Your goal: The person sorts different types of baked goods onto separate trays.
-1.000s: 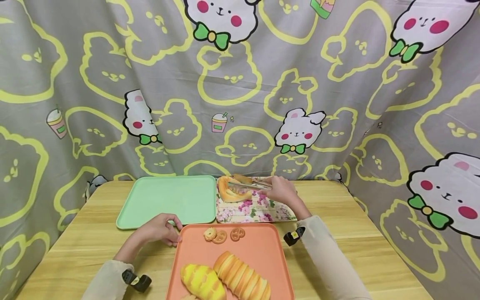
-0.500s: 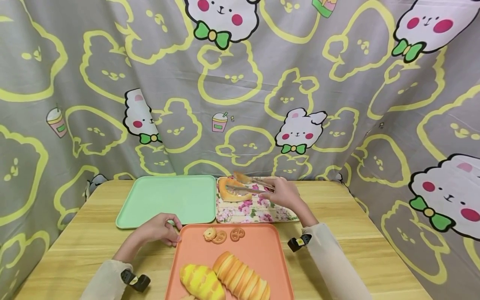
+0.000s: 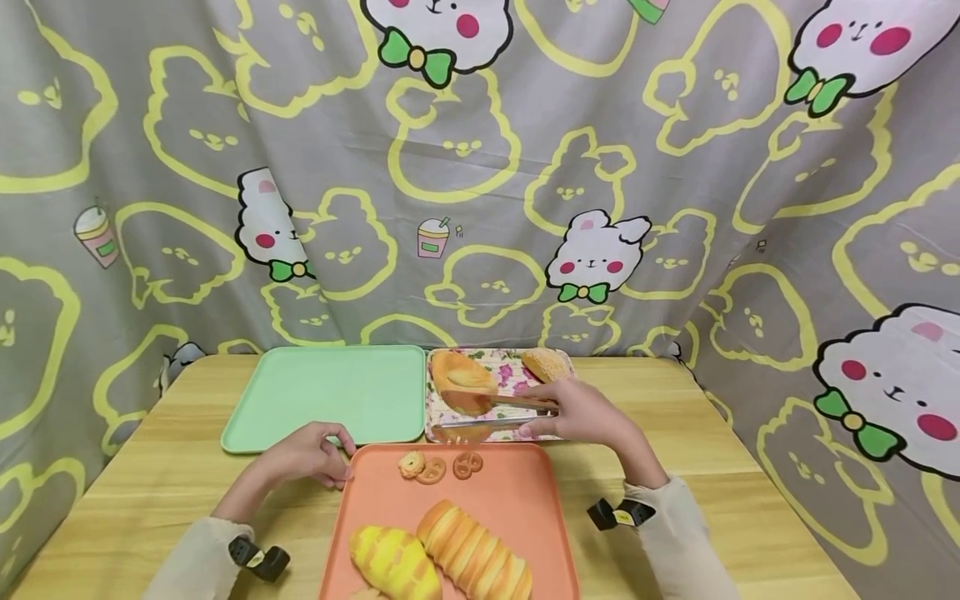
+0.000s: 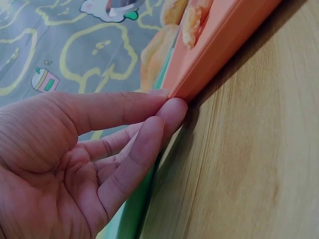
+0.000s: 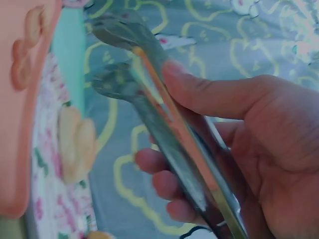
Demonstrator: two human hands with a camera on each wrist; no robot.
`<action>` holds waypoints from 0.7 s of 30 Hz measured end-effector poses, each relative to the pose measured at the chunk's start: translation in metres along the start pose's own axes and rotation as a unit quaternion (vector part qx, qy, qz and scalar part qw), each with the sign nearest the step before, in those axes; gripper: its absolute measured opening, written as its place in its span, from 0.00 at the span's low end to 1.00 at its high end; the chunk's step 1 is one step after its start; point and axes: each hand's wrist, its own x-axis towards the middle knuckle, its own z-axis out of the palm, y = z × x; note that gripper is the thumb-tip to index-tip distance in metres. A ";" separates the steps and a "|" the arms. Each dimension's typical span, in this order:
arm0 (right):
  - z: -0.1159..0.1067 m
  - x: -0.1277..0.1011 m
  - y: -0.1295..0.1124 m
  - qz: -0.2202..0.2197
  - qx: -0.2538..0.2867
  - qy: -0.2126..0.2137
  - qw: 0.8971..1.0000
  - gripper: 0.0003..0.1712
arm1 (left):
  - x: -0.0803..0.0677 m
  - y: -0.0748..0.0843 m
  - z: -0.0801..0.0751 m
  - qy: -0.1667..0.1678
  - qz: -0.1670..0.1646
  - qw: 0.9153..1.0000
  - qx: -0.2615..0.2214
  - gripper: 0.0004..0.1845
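Note:
My left hand (image 3: 309, 454) pinches the far left corner of the orange tray (image 3: 525, 492) between thumb and fingertips, as the left wrist view shows. My right hand (image 3: 581, 410) grips a pair of metal tongs (image 5: 172, 159). Their spread ends hang over the front of the floral tray (image 3: 517, 379), near the orange tray's far rim, with nothing between them in the right wrist view. On the floral tray lie a golden bread (image 3: 459, 371) at the left and a crumb-topped bun (image 3: 546, 364) at the back right.
The orange tray carries a yellow bread (image 3: 397, 560), a ridged roll (image 3: 476, 550), a round cookie (image 3: 411, 465) and small pretzels (image 3: 468, 465). A light green tray (image 3: 330, 392) stands at the back left. Behind the table hangs a patterned grey curtain (image 3: 337, 250).
My right hand has drawn the tongs off the golden bread, toward me, to the floral tray's front. The crumb-topped bun has come into sight. My left hand has stayed at the corner.

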 end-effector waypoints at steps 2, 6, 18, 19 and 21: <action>-0.004 -0.005 -0.006 -0.017 0.003 -0.023 1.000 0.30 | -0.001 0.001 -0.001 0.001 0.001 1.000 -0.003 0.14; -0.010 -0.012 -0.013 -0.043 0.017 -0.080 0.996 0.30 | 0.000 0.001 -0.001 0.001 0.001 1.000 -0.001 0.13; -0.008 -0.020 -0.024 -0.068 -0.017 -0.171 0.983 0.27 | -0.001 0.004 0.000 0.004 0.011 1.000 0.019 0.13; -0.007 -0.020 -0.025 -0.067 -0.014 -0.178 0.982 0.25 | -0.001 0.004 0.000 0.005 0.009 1.000 0.020 0.13; -0.005 -0.021 -0.026 -0.065 -0.007 -0.191 0.979 0.20 | -0.001 0.004 0.000 0.006 0.007 1.000 0.022 0.13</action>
